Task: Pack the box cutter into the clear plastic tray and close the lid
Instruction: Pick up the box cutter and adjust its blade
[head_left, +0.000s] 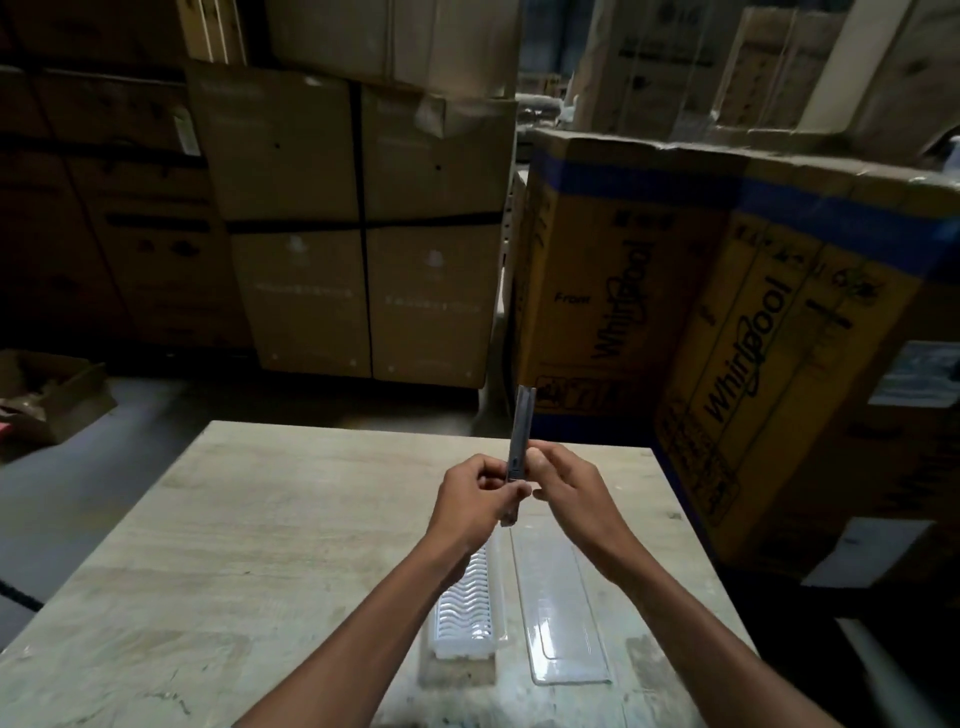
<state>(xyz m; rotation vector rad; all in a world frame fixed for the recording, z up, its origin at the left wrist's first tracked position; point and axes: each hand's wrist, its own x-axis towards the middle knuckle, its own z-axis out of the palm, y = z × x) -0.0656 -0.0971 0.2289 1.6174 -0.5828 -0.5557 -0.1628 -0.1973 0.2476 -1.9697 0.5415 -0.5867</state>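
Note:
A slim grey box cutter (520, 431) stands nearly upright in the air above the table, its top end pointing away from me. My left hand (475, 499) grips its lower end. My right hand (563, 491) pinches its side near the middle. Below my hands the clear plastic tray lies open on the table: its ribbed white half (467, 608) is on the left and its flat clear lid (563, 618) lies flat on the right. My left forearm hides part of the ribbed half.
The pale wooden table (260, 545) ends just beyond my hands. A large yellow and blue cardboard box (727, 332) stands close on the right. Tall brown cartons (358, 234) rise behind the table. A small open carton (52, 395) sits on the floor at left.

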